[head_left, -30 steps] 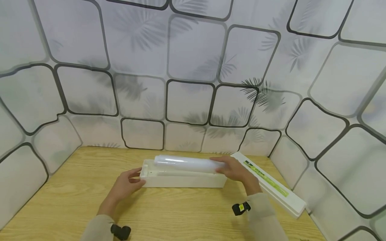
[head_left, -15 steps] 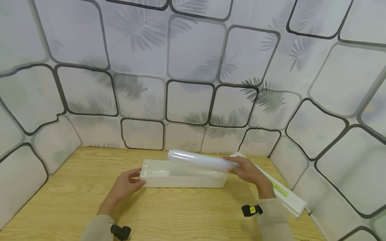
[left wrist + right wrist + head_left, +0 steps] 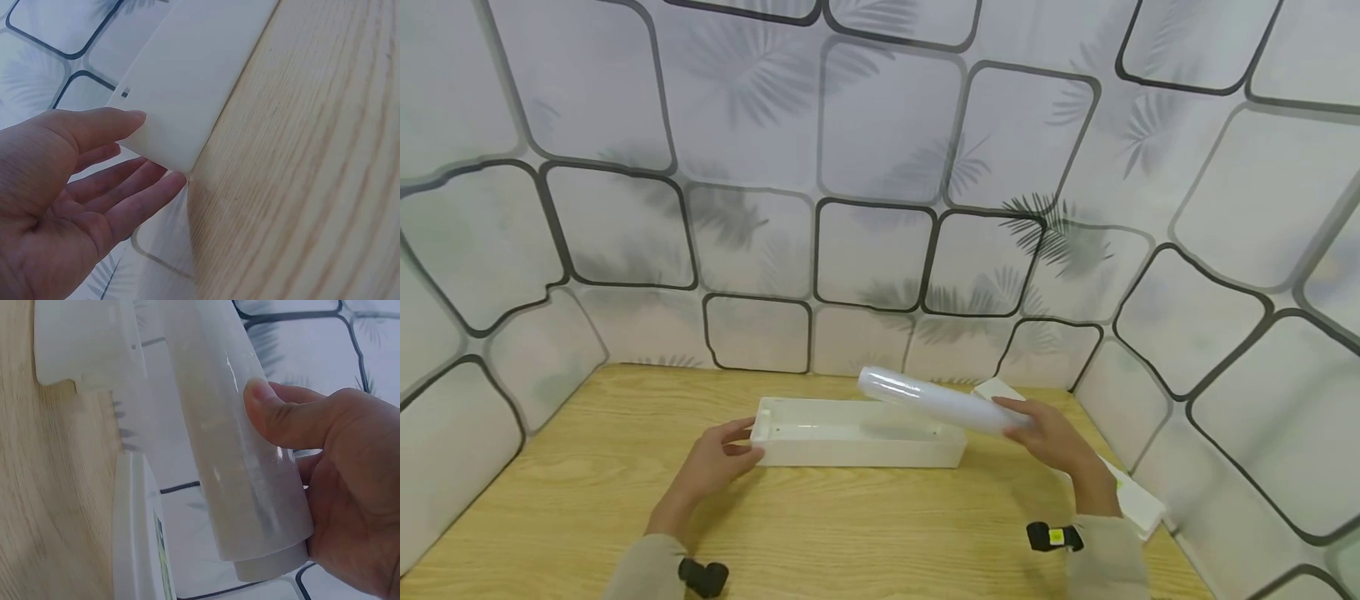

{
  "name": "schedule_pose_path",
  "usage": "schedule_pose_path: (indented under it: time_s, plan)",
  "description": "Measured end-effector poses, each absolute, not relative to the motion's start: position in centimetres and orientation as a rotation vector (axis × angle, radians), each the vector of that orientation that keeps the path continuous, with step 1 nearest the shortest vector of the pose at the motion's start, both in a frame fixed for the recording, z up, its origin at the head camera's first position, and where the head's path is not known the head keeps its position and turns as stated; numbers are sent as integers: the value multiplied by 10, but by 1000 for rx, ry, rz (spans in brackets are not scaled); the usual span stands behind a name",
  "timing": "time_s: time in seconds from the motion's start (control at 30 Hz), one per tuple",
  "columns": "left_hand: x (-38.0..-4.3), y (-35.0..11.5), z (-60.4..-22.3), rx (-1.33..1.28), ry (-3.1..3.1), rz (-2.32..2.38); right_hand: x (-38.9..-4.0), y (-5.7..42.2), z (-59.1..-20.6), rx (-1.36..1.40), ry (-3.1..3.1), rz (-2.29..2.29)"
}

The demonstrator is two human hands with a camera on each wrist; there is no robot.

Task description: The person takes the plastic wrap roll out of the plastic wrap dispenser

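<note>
A long white box [image 3: 857, 453] stands topless on the wooden table, its inside bare. My left hand [image 3: 718, 458] holds the box's left end; in the left wrist view, the thumb lies on one face and the fingers [image 3: 150, 200] reach the end edge. Up off the box, my right hand [image 3: 1056, 437] grips the right end of a roll of plastic wrap [image 3: 925, 396]. The roll slants, its left end higher and over the box's far side. In the right wrist view, the thumb presses the shiny film and the cardboard core [image 3: 272, 562] sticks out at the near end.
A white lid [image 3: 1138, 504] with a green label lies at an angle on the right of the table [image 3: 850, 533], partly hidden by my right hand and forearm. Patterned cloth walls [image 3: 880, 258] rise behind and at both sides.
My right hand has lifted the roll of plastic wrap out of the box and carried it to the right, tilting its left end up. My left hand has stayed on the box.
</note>
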State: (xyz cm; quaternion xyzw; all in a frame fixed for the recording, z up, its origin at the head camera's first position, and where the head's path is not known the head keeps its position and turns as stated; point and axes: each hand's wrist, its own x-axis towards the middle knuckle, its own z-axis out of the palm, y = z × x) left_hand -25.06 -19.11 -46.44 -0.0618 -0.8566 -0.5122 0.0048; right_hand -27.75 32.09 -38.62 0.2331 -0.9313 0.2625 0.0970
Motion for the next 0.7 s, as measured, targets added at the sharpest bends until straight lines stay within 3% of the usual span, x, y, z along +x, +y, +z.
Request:
schedule_pose_path:
  time_s: [0.7]
  plan:
    - [-252,-191,-462,-223,-2678,-1600,-261,360,-393,541,-2692,694]
